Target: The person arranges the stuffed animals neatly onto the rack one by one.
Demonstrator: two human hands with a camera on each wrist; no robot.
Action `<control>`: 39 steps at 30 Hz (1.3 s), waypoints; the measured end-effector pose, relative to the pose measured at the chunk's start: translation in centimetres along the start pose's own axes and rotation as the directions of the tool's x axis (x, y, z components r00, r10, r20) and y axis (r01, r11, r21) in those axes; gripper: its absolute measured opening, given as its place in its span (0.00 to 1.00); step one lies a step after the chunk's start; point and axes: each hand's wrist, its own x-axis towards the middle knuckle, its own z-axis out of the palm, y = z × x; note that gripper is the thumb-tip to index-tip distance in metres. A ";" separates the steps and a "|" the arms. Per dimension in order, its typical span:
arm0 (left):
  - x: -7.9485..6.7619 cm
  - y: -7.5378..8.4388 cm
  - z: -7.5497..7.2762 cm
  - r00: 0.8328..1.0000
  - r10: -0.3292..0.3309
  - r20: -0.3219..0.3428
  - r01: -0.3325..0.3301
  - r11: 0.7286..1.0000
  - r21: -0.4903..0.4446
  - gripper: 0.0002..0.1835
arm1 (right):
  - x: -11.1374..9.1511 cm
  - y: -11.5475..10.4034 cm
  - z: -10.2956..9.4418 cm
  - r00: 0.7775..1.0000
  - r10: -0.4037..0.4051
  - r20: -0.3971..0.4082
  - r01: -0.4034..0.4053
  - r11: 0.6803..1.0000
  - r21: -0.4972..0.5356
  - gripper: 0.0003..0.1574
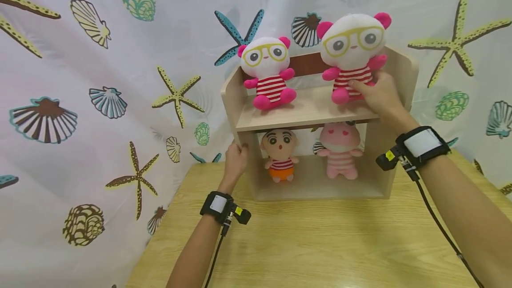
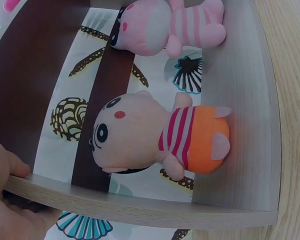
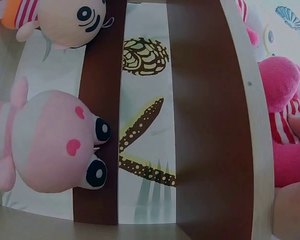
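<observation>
My right hand (image 1: 382, 94) holds the larger pink-and-white panda plush (image 1: 352, 50) by its striped body, thumb across its front, on the upper level of a small wooden shelf (image 1: 304, 121). In the right wrist view, part of my right hand (image 3: 296, 207) shows beside the plush's pink limbs and striped body. My left hand (image 1: 236, 159) grips the shelf's left side panel (image 2: 140, 209), with the thumb on the inner side and fingers outside. A similar panda plush (image 1: 270, 70) sits at the upper left, apart from both hands.
Below stand a boy plush (image 1: 281, 154) in orange shorts and a pink plush (image 1: 340, 150) with heart cheeks. The shelf rests on a wood-grain table (image 1: 312, 239), before a shell-and-starfish patterned cloth (image 1: 132, 57). Cables (image 1: 436, 217) trail from both wrist cameras.
</observation>
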 end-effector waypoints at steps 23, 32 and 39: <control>0.2 -0.1 0.0 1.000 0.025 -0.016 -0.025 0.999 0.023 0.19 | 3.5 1.3 0.9 0.996 0.076 0.038 -0.079 0.994 0.081 0.34; 0.4 0.3 -0.4 1.000 0.015 -0.027 -0.014 0.999 0.042 0.18 | 4.4 1.2 1.0 0.989 0.101 0.106 -0.105 0.994 0.033 0.39; 0.2 0.0 -0.2 1.000 -0.004 -0.014 0.004 0.999 0.044 0.19 | 4.3 1.6 1.1 0.989 0.066 0.130 -0.056 0.995 -0.080 0.41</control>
